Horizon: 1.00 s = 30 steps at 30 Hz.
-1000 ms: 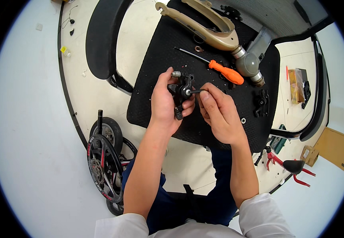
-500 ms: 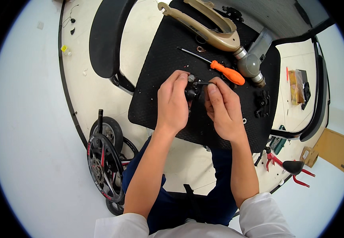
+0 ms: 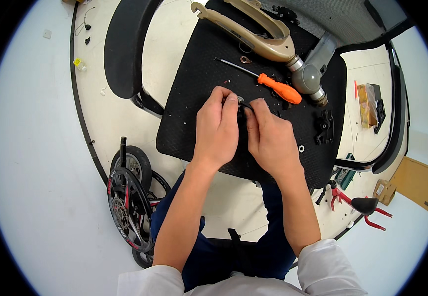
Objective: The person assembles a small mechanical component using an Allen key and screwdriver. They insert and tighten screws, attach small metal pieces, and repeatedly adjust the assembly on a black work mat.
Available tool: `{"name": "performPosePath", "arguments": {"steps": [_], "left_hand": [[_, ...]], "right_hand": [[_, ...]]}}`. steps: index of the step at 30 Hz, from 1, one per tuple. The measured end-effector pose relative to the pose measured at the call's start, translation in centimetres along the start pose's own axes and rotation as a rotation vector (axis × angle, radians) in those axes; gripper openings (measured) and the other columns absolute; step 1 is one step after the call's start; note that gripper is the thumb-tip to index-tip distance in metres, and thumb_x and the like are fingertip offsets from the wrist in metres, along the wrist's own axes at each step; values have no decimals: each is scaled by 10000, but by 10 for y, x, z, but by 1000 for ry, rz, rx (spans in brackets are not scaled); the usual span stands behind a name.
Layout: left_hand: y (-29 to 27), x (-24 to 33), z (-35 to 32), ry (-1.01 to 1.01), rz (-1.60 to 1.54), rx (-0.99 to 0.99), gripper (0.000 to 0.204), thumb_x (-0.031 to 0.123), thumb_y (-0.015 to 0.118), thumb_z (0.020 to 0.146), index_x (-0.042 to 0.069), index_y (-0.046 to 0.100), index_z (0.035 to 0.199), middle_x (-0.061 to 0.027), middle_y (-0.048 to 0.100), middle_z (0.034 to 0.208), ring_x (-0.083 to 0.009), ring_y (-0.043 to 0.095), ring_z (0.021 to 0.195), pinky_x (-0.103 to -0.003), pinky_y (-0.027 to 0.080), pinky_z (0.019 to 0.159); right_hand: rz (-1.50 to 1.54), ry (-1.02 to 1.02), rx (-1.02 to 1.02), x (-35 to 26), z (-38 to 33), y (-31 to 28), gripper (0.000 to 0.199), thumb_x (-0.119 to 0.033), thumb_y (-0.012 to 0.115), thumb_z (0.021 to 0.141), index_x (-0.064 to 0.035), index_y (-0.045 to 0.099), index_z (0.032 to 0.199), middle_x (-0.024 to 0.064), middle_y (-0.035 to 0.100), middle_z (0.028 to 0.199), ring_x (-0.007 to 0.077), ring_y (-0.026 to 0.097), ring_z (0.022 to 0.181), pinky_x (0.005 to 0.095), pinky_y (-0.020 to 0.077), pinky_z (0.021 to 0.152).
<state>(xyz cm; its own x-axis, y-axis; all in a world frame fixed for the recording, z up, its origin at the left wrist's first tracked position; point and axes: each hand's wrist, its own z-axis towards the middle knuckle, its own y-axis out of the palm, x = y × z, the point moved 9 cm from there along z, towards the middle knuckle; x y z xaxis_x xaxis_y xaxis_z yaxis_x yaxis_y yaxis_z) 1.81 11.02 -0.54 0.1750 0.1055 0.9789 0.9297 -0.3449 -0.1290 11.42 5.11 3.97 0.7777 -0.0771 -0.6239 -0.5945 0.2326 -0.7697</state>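
Note:
Above the near part of a black chair seat, both of my hands are close together. My left hand is closed around a small black brake caliper with a silver bolt end showing; most of it is hidden by the fingers. Between thumb and fingers, my right hand pinches a thin black hex key, whose tip meets the caliper. Beyond the hands lies an orange-handled screwdriver. To the right of my right hand rests another black caliper-like part.
A beige fork with a grey rounded joint lies across the far seat. A small ring nut sits near the right hand. Armrests flank the seat. A wheeled frame stands on the floor at left, red-handled parts at right.
My right hand has moved left, closer to my left hand, and has turned, so less of the hex key and caliper shows. The view has shifted slightly.

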Motion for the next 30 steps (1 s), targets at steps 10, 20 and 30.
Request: {"name": "performPosePath", "arguments": {"steps": [10, 20, 30], "left_hand": [[-3, -3, -4, 99, 216, 84, 304, 203, 403, 1005, -65, 547, 984, -255, 617, 879, -396, 610, 819, -430, 466, 750], [-4, -6, -4, 62, 168, -6, 292, 176, 419, 997, -93, 516, 936, -296, 589, 863, -443, 587, 809, -464, 461, 743], [-8, 0, -5, 38, 214, -69, 306, 141, 397, 990, -108, 531, 873, -310, 598, 800, -465, 598, 772, -489, 473, 712]], "right_hand": [[160, 138, -38, 13, 1, 25, 133, -108, 539, 958, -17, 452, 997, 236, 572, 606, 429, 608, 593, 498, 459, 503], [133, 121, -128, 8, 2, 27, 147, -122, 516, 974, -5, 435, 1012, 248, 568, 604, 439, 602, 593, 510, 453, 504], [-44, 4, -229, -9, 5, 21, 153, -94, 532, 940, 3, 426, 994, 227, 574, 596, 426, 604, 587, 502, 476, 513]]}}
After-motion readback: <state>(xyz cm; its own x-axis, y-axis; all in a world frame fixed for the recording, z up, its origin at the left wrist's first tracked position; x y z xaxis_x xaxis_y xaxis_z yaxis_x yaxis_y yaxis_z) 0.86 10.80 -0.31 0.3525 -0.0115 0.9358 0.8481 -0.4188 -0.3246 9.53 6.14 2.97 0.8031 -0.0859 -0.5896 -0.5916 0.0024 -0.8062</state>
